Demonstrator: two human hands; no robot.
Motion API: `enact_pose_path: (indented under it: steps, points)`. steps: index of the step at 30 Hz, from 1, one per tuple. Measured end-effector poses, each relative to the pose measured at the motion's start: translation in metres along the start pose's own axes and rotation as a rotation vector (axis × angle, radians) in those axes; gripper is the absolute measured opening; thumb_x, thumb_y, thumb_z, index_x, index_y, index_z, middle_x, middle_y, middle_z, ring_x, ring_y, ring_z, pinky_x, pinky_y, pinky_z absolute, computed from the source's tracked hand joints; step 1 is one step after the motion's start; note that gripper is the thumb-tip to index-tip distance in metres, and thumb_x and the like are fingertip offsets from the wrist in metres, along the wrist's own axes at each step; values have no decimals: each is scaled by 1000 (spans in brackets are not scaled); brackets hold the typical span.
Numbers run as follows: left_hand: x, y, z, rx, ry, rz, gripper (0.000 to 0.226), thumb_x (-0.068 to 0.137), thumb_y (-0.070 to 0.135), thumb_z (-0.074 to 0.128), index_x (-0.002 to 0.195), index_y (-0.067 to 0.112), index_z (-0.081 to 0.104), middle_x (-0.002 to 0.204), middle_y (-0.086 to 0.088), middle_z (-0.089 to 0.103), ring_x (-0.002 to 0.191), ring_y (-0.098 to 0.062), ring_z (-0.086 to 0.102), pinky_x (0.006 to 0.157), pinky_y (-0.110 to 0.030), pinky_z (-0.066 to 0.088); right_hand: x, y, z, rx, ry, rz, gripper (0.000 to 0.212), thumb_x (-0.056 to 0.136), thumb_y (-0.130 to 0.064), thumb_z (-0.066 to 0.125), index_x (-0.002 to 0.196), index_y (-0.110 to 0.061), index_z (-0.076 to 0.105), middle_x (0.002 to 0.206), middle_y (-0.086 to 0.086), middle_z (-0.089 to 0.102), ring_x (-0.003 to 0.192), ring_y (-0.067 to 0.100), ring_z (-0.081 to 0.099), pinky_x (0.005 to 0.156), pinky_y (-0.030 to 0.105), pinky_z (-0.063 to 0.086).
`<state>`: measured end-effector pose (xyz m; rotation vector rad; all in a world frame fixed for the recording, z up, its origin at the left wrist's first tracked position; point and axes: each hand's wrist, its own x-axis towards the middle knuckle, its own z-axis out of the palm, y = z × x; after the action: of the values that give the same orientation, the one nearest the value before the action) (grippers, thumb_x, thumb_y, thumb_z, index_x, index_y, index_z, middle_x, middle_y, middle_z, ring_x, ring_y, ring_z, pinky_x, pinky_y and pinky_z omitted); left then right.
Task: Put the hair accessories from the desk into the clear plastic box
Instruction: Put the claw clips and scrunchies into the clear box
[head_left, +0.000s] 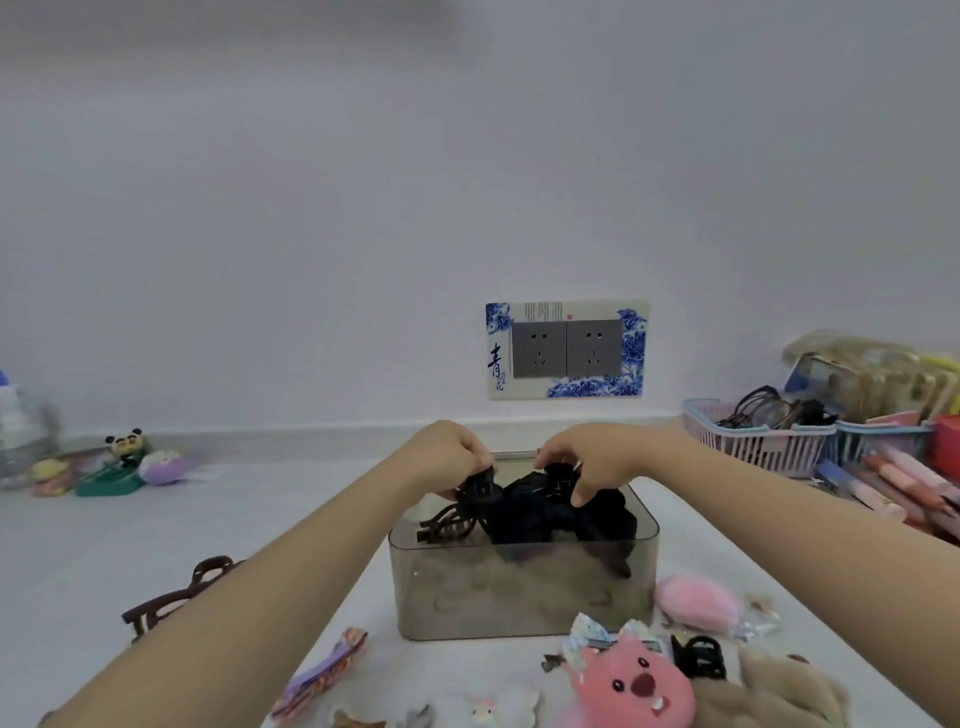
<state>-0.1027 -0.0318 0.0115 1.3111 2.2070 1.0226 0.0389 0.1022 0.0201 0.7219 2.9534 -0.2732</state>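
A clear plastic box (524, 587) with a smoky tint is seen standing on the white counter (104, 545), and both hands are held over its open top. The left hand (451, 457) is closed in a grip on a black claw clip (480, 486), which is held at the box's rim, its teeth pointing down to the left. The right hand (592, 460) is curled over a second black clip (561, 475), the fingertips pressed into a heap of black fabric hair ties (561, 519) that fills the right part of the box and rises above its rim; whether that clip is truly pinched cannot be told.

Further accessories are left on the counter. A brown claw clip (171, 597) lies to the left of the box, partly hidden by the left forearm. A pink fluffy piece (698, 605) rests just beside the box's right front corner. In front of it are seen a pink plush animal-face clip (636, 686), a small black claw clip (701, 657) and a beige fluffy piece (779, 696). A colourful packet (322, 675) lies at the front left.

A pink basket (753, 441) holding spectacles stands at the far right, and a double wall socket (567, 348) with a blue-and-white surround is set in the wall behind.
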Motion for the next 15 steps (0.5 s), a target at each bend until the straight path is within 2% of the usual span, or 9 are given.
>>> enact_pose_path:
  steps: [2, 6, 10, 13, 15]
  points:
    - [9, -3, 3, 80, -14, 6, 23, 93, 13, 51, 74, 16, 63, 106, -8, 70, 86, -18, 60, 60, -19, 49, 7, 3, 3, -48, -18, 13, 59, 77, -9, 69, 131, -21, 49, 132, 2, 54, 119, 23, 51, 102, 36, 41]
    - [23, -12, 6, 213, -75, 38, 19, 92, 16, 52, 76, 17, 62, 108, -7, 70, 90, -18, 59, 80, -29, 50, 18, 8, 10, -123, -19, 45, 58, 78, -12, 69, 132, -20, 49, 131, 4, 56, 119, 25, 52, 99, 36, 42]
    - [28, -22, 8, 336, -148, 79, 16, 94, 17, 48, 86, 16, 62, 103, 3, 67, 93, -17, 59, 82, -25, 43, 23, 15, 16, -144, -43, 55, 60, 80, -15, 68, 136, -20, 45, 135, 4, 53, 122, 25, 49, 99, 34, 40]
    - [31, -23, 9, 382, -159, 88, 19, 93, 15, 46, 80, 18, 59, 108, 3, 67, 107, -20, 60, 92, -30, 44, 27, 18, 22, -162, -38, 53, 61, 82, -17, 67, 138, -20, 43, 138, 5, 49, 125, 26, 46, 101, 34, 38]
    - [32, -21, 9, 403, -158, 92, 21, 94, 14, 45, 78, 19, 58, 106, 4, 67, 103, -19, 61, 89, -28, 45, 29, 18, 24, -201, -25, 43, 62, 82, -20, 67, 139, -21, 42, 138, 6, 44, 125, 28, 44, 102, 35, 38]
